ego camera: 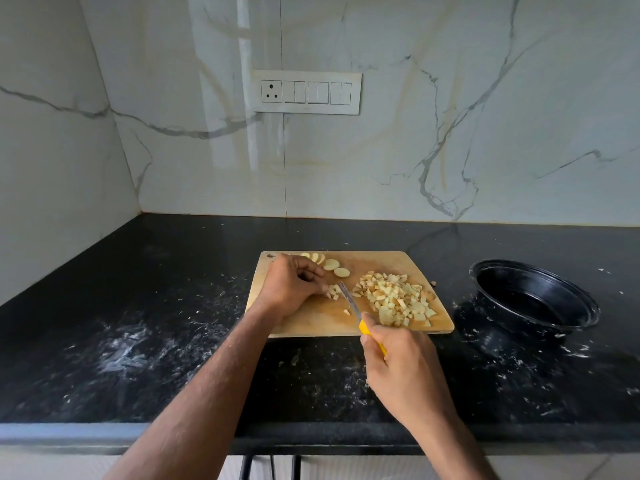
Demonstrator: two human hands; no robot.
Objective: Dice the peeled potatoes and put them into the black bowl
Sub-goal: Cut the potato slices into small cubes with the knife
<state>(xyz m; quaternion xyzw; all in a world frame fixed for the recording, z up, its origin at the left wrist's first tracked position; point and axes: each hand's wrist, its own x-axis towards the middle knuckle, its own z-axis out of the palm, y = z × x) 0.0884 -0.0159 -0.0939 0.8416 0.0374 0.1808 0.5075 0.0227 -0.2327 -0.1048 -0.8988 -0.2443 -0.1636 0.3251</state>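
A small cluster of potato pieces [333,292] lies near the middle of the wooden cutting board [311,320], under the blade of the knife [349,301]. The left hand [292,289] rests on the board with its fingers curled down, and its fingertips [320,287] press on this cluster, holding it against the wood just left of the blade. The right hand [398,362] grips the knife by its yellow handle, fingers wrapped around it; the handle sits over the near edge of the board and the blade angles away towards the cluster, its tip at the pieces.

To the right of the blade, a larger heap of diced potato [394,299] covers the right half of the board, reaching close to its near right corner. At the far edge of the board, just beyond the left hand, a short row of round potato slices [330,264] lies flat, some overlapping.

The black bowl [533,299] stands on the counter to the right of the board, apart from it, and looks tilted towards the viewer; no potato shows in it. A single scrap lies on the counter between board and bowl.

The black stone counter [156,306] carries white smears and flecks. Behind it rises a marble-patterned wall with a white switch panel [306,92].
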